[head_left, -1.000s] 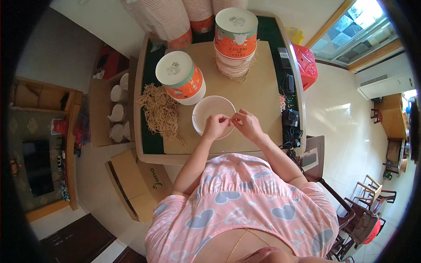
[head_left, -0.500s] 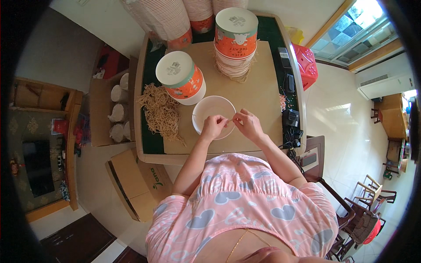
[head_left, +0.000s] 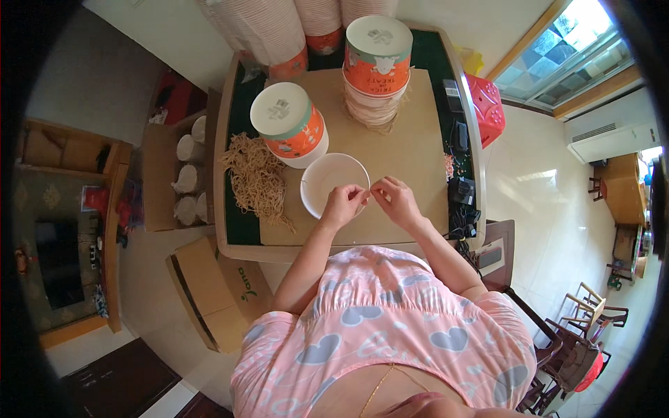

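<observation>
A white paper bucket [head_left: 325,178] stands open end up near the table's front edge, with a bit of cord at its left rim. At its right rim, my left hand [head_left: 345,203] is closed in a pinch on a thin beige cord, its fingers over the bucket's edge. Just to the right, my right hand [head_left: 394,200] pinches the same spot, fingertips almost touching the left ones. The fingers hide most of the cord. A tangled heap of beige cords [head_left: 255,182] lies left of the bucket.
Upside-down orange-and-green buckets form a short stack [head_left: 287,118] behind the cords and a taller stack [head_left: 378,56] with cords hanging from it. Tall bucket stacks [head_left: 258,28] line the back. Black adapters [head_left: 461,188] lie along the right edge. A carton [head_left: 164,174] stands left of the table.
The bucket has shifted slightly left under my hands. My fingertips have come a little apart from the bucket's middle toward its right rim, still pinching.
</observation>
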